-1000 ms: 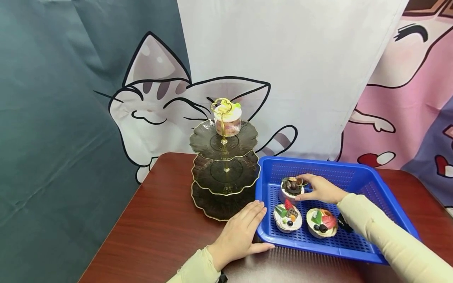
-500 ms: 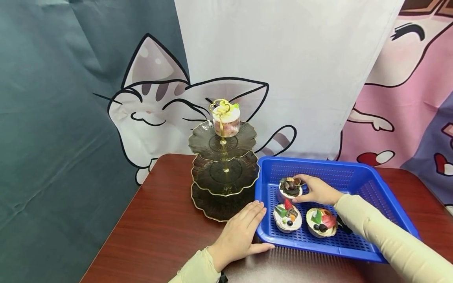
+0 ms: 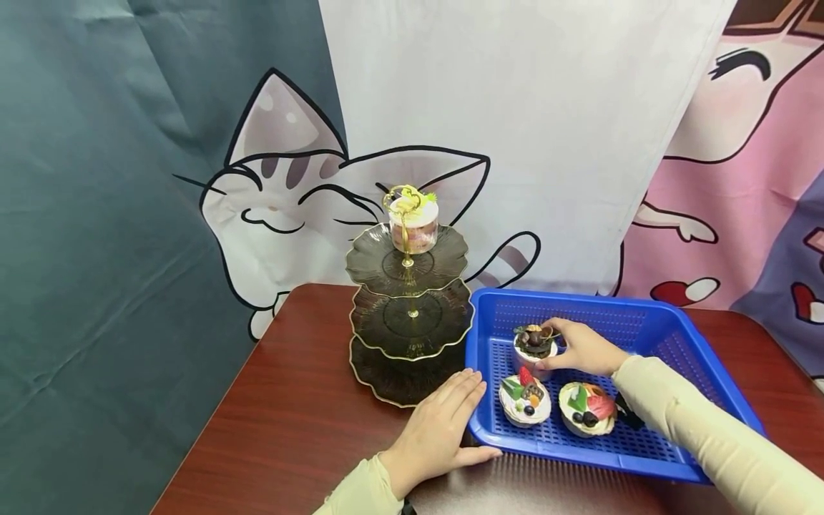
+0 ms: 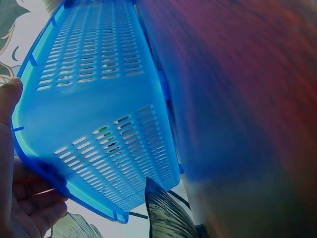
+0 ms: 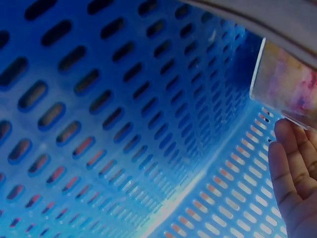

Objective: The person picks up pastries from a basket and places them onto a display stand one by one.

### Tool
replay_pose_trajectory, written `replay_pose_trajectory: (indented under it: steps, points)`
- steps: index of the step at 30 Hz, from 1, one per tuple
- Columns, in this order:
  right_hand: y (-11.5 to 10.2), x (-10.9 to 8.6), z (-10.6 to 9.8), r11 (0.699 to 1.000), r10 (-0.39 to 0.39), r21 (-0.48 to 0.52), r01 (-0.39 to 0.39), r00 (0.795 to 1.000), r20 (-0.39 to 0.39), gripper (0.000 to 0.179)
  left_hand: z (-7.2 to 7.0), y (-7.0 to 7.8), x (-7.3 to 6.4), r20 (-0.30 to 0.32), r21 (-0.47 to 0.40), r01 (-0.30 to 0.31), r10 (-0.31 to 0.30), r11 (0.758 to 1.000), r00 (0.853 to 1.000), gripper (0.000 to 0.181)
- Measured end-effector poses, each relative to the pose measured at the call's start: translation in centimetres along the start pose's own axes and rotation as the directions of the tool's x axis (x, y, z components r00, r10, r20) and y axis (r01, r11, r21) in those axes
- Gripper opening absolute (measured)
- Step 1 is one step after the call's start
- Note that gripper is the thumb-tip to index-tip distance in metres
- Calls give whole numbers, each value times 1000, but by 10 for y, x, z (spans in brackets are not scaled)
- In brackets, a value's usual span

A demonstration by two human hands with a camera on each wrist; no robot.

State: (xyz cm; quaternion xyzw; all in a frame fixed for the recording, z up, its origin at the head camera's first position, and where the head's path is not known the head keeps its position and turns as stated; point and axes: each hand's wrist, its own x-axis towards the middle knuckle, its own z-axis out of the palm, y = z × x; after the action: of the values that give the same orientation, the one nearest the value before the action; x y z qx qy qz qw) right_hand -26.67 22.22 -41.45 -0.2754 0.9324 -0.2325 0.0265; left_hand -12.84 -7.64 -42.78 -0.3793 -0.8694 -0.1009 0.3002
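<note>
Inside the blue basket [image 3: 644,465], my right hand [image 3: 589,348] grips a small clear cup of chocolate-topped cake [image 3: 536,343], thumb on the near side and fingers on the far side. In the right wrist view, layered pink and cream filling shows through the cake cup [image 5: 287,84], with fingers [image 5: 285,173] against its lower part. My left hand [image 3: 438,429] rests on the basket's left rim with fingers extended. From the left wrist, that hand [image 4: 29,198] lies along the rim. Two fruit-topped tarts, a left one [image 3: 524,402] and a right one [image 3: 587,410], sit nearer the basket's front.
Left of the basket stands a three-tier dark glass stand [image 3: 412,318] with gold edges. A cream-topped cake cup [image 3: 415,225] sits on its top tier, behind the gold handle. Everything stands on a reddish-brown table [image 3: 270,400] before a cartoon-print cloth [image 3: 547,107].
My right hand and the chocolate cake cup have shifted only slightly inside the basket, a little left and then back right. My left hand keeps its place on the rim.
</note>
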Motion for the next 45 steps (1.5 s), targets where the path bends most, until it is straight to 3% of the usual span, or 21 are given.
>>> replay_pose_trajectory:
  steps: [6, 14, 29, 45]
  points:
    - [0, -2, -4, 1000, 10, 5, -10, 1000, -17, 61, 1, 1, 0, -23, 8, -17, 18, 1000, 1000, 82]
    - [-2, -6, -14, 1000, 14, 26, -14, 1000, -23, 55, 3, 4, -1, -20, 14, -16, 16, 1000, 1000, 82]
    - [-14, -12, -41, 997, 18, 80, -9, 994, -104, 48, 2, 5, 3, 3, 28, -8, 8, 1000, 1000, 83]
    - [-40, -3, -67, 998, 2, 54, 9, 983, -185, 51, -2, 0, 0, -1, 24, -2, 2, 1000, 1000, 83]
